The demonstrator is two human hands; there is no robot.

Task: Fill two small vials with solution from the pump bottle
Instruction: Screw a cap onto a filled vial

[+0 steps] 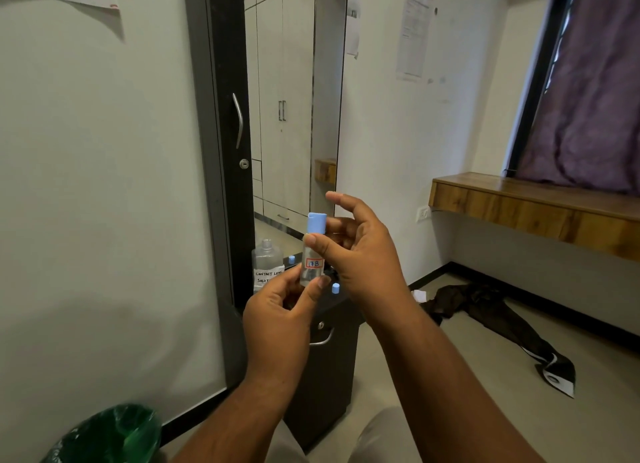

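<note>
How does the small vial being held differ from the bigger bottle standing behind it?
The vial wears a blue cap; the bottle has an open neck. The vial is held up by the left hand and right hand; the bottle stands on the cabinet. The vial is slimmer. Both are clear plastic with handwritten labels.

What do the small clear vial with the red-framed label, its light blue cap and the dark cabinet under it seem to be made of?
Small clear vial: transparent, glossy, probably plastic; the background shows through it.
Light blue cap: opaque matte plastic, evenly coloured.
Dark cabinet: matte dark laminate or painted board, apparently; its curved handle shines like metal.
</note>
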